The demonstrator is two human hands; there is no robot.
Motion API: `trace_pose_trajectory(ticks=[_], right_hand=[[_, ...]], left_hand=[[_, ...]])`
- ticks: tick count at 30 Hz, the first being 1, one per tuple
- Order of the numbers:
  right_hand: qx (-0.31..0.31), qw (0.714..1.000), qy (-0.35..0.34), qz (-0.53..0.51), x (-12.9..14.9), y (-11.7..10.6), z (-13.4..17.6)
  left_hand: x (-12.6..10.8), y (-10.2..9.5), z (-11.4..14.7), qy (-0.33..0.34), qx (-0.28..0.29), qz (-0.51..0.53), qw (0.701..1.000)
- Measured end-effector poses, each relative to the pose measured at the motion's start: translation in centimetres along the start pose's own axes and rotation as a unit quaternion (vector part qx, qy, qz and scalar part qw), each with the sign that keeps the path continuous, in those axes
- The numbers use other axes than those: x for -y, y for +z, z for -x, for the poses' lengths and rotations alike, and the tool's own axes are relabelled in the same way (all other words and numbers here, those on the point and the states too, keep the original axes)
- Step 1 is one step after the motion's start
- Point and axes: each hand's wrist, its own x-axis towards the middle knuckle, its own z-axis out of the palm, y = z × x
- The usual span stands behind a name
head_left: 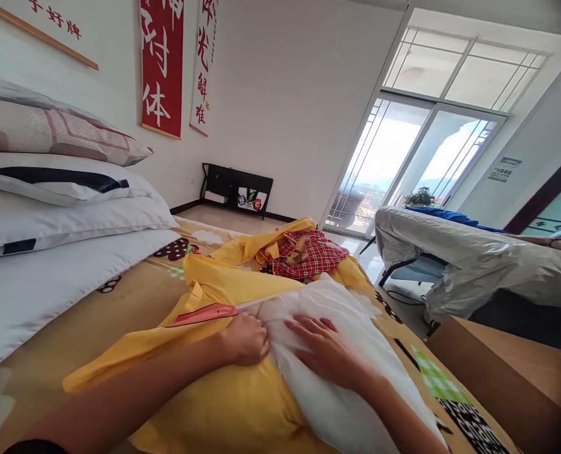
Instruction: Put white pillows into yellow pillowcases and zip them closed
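A soft white pillow (351,318) lies on the bed, its left part inside a yellow pillowcase (223,407). My left hand (246,338) is closed in a fist at the mouth of the case, gripping its edge against the pillow. Fingers spread, my right hand (325,350) rests on the pillow's white top and presses into it. A pink print shows on the case to the left of my left hand. How far the pillow reaches inside the case is hidden by the fabric.
Beyond the pillow lies a crumpled yellow and red plaid cloth (308,252). Stacked pillows (62,189) stand on the left of the bed (133,302). To the right are a cardboard box (507,372) and plastic-covered furniture (474,252). A low black shelf (235,186) stands by the wall.
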Motion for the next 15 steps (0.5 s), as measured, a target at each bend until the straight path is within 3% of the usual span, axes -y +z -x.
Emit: trace_pose_trajectory(ticks=[3, 7, 9, 11, 13, 15], right_hand=[[0.043, 0.995, 0.072, -0.057, -3.5, -0.3, 2.2], [0.058, 0.973, 0.15, -0.168, -6.1, 3.4, 3.0], [0.01, 0.963, 0.155, -0.222, -7.0, 4.7, 3.4], [-0.047, 0.954, 0.166, -0.246, -8.7, 4.5, 4.4], [-0.129, 0.939, 0.238, -0.213, -11.0, 3.3, 5.8], [-0.223, 0.9, 0.347, -0.142, -13.1, 2.0, 7.1]], left_hand=[[0.9, 1.4, -0.6, -0.037, 0.065, 0.011, 0.997], [1.2, 1.0, -0.4, -0.044, 0.084, 0.029, 0.995], [1.0, 1.0, -0.2, -0.049, 0.064, 0.028, 0.996], [0.8, 1.2, 0.2, -0.047, 0.026, 0.032, 0.998], [0.7, 1.4, 0.7, -0.039, -0.015, 0.041, 0.998], [0.6, 1.3, 1.4, -0.034, -0.046, 0.042, 0.998]])
